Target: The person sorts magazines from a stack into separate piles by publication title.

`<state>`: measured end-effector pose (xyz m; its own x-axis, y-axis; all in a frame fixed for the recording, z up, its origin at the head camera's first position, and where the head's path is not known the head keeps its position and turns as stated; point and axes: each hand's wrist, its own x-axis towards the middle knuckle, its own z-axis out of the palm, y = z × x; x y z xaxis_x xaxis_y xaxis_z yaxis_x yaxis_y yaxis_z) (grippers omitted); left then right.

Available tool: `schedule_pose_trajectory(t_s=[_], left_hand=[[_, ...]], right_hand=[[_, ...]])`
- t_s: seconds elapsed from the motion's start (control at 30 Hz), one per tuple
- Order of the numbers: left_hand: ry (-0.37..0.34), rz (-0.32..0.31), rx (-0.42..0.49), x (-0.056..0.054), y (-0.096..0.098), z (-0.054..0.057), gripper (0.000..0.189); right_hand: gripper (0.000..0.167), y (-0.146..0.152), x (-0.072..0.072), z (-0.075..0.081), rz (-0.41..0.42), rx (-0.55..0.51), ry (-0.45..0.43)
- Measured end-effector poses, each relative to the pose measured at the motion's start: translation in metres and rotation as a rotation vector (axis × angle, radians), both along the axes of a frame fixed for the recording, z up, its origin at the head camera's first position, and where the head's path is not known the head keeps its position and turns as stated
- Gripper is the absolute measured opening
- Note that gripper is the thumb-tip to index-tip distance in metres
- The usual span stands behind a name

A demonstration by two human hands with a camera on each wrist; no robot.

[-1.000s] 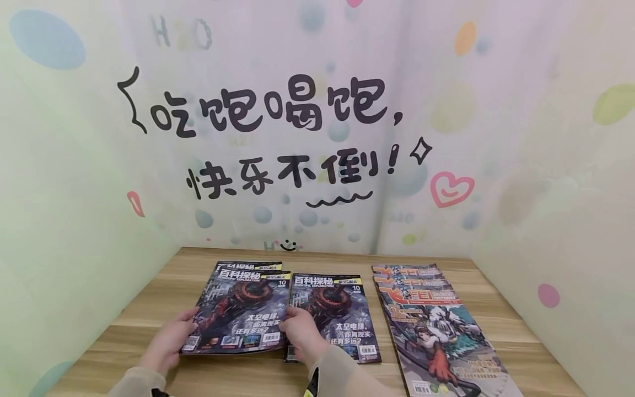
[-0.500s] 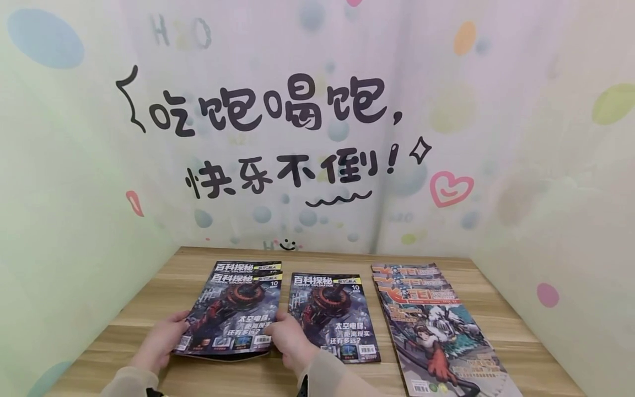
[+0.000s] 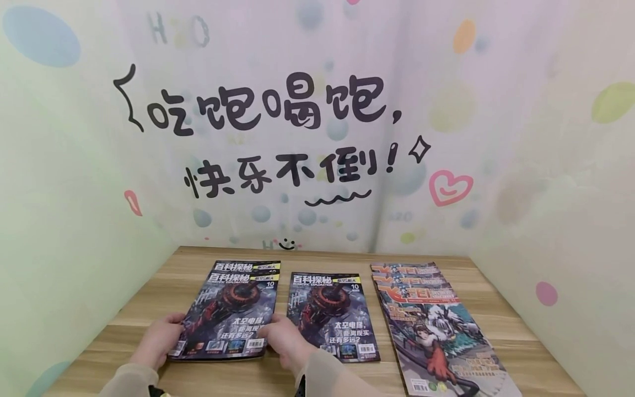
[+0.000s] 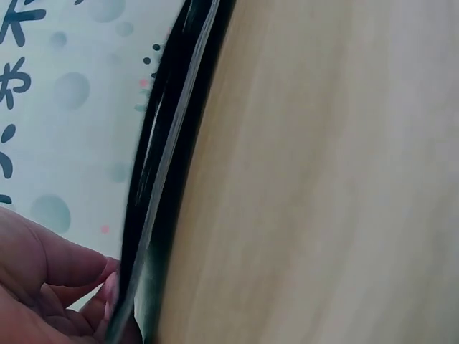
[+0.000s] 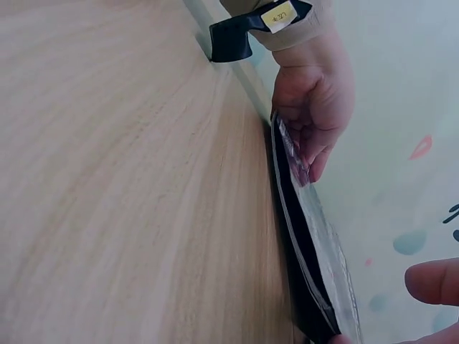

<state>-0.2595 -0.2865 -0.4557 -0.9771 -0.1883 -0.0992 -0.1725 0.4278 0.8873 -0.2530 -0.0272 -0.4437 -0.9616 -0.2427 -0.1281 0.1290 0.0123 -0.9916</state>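
Observation:
A dark science magazine [image 3: 230,314] lies in the left part of the head view, overlapping another copy [image 3: 240,266] whose top strip shows behind it. My left hand [image 3: 161,336] grips its left edge; the left wrist view shows thumb and fingers [image 4: 54,287] pinching near the corner. My right hand [image 3: 288,339] is at its right edge. In the right wrist view a fingertip touches that edge, while the thumb [image 5: 434,282] stands lifted off the cover. A third copy [image 3: 332,309] of the magazine lies just beyond my right hand.
To the right, several magazines with orange titles [image 3: 441,336] lie fanned on the wooden table [image 3: 149,286]. Pale walls [image 3: 560,193] with bubbles and lettering [image 3: 297,105] close in the back and both sides.
Both hands have moved the top magazine left and slightly toward the viewer, off the middle copy. It now lies lower and flatter, and my hands are still at its sides.

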Motion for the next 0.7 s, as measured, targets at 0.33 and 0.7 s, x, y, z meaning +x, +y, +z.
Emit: schedule_pose_trajectory(t_s=[0.33,0.7], left_hand=[[0.011,-0.021,-0.085,0.001,0.013,0.011,0.049],[0.085,-0.057,-0.074,0.004,0.066,0.028,0.04]], right_hand=[[0.056,0.009,0.007,0.007,0.002,0.117,0.006],[0.055,0.046,0.006,0.01,0.032,0.2,0.087]])
